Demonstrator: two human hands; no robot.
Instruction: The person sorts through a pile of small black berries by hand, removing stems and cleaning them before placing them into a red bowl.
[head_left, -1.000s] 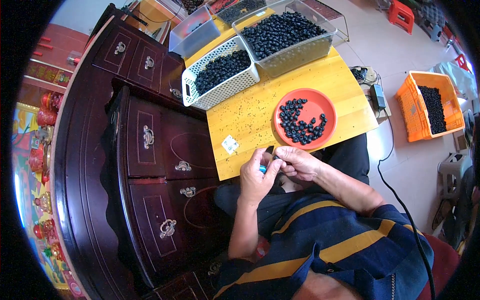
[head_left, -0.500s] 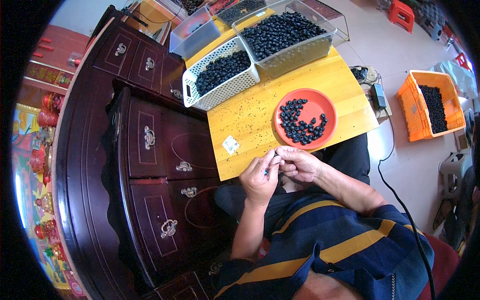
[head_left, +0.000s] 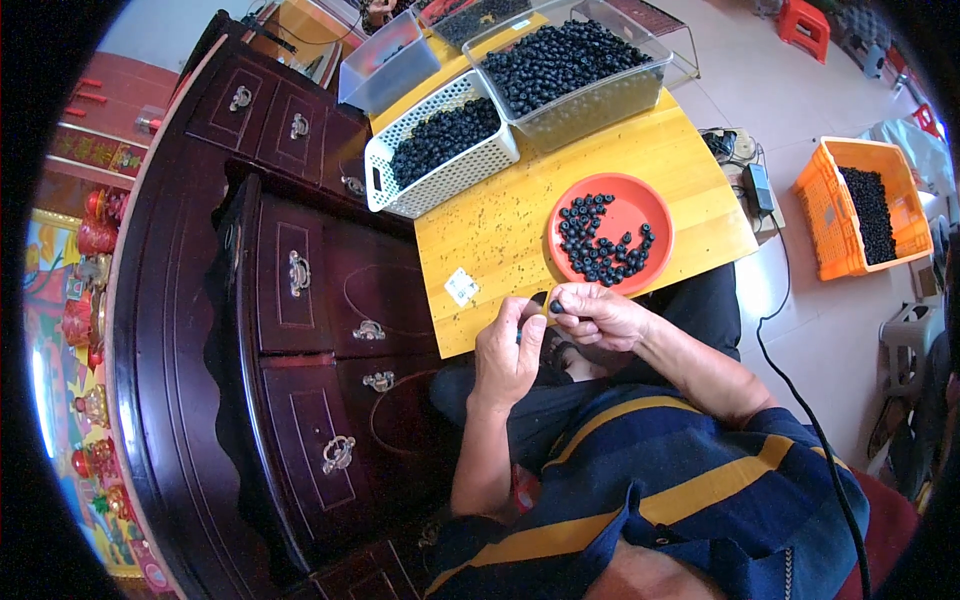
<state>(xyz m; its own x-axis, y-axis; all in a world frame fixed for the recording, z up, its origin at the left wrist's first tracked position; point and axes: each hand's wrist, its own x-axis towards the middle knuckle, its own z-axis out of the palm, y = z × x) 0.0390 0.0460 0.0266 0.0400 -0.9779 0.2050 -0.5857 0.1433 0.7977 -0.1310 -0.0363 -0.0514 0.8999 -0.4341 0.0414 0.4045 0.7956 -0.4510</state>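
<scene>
Both of my hands are close together just in front of the red plate (head_left: 648,205). My right hand (head_left: 605,318) pinches one small black round piece (head_left: 557,307) between thumb and fingertips. My left hand (head_left: 508,350) is closed, thumb up, on something thin and dark at its fingertips, too small to make out. Similar black round pieces (head_left: 580,235) with holes in them lie on the plate, mostly along its left and lower side. The plate rests on a yellow wooden table (head_left: 700,190).
A white perforated basket (head_left: 455,195) and a clear bin (head_left: 590,122), both full of black pieces, stand at the table's far side. Dark crumbs and a white paper scrap (head_left: 461,288) lie on the tabletop. Dark drawers (head_left: 300,270) flank the left; an orange crate (head_left: 840,245) sits right.
My hands have drawn slightly apart. The black piece now shows in my right fingertips, and my left thumb has lifted upright.
</scene>
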